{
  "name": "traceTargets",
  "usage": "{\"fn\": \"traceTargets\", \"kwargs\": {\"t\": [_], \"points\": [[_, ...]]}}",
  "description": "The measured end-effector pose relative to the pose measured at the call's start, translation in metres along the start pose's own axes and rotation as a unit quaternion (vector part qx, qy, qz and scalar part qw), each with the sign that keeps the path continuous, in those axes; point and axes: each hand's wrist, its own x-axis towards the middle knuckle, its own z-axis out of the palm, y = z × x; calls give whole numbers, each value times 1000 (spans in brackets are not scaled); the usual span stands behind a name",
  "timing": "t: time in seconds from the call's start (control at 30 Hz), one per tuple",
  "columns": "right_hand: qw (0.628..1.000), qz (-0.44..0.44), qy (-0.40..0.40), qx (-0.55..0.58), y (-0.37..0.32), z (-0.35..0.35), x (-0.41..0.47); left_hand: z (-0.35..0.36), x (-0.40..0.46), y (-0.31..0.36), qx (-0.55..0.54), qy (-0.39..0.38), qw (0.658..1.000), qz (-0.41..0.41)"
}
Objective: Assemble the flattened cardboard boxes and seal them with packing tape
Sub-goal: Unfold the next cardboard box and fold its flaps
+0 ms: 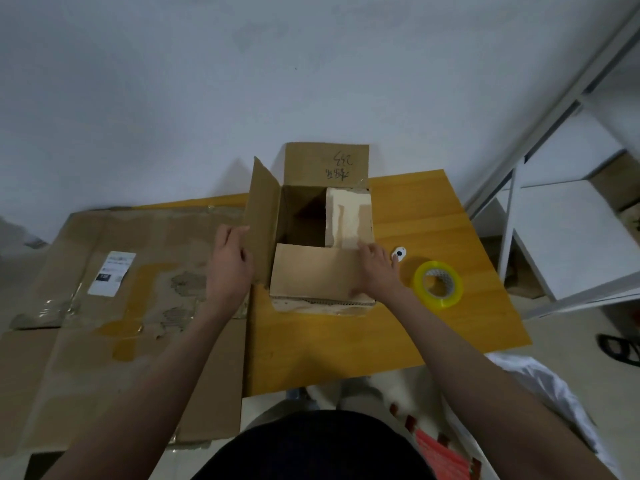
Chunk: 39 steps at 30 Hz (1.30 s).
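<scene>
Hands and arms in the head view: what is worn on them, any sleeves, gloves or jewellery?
Nothing is worn on either. The left hand and right hand are bare, with no gloves, and no rings or watch visible. Both forearms are uncovered up to the frame's bottom edge; no sleeve shows. Only dark clothing appears on the torso below.

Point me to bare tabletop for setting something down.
Free: the wooden table between the box and its near edge, and behind the tape roll. Crowded: left side under flattened cardboard, and between box and tape.
</scene>
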Motion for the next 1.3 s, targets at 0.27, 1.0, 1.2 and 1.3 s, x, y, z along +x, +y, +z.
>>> {"fn": "traceTargets", "kwargs": {"t": [0.27, 1.0, 1.2, 1.3], "points": [[975, -89, 106, 176, 7, -20, -8, -9, 5, 16, 195, -16, 980, 38], [974, -166, -105, -111, -34, 22, 8, -6, -14, 13, 228, -151, 961, 24], [971, -136, -136, -140, -31, 11, 25, -6, -13, 6, 243, -146, 958, 32], [984, -136, -97, -53, -26, 0, 17, -5, -13, 3, 252, -127, 959, 36]]}}
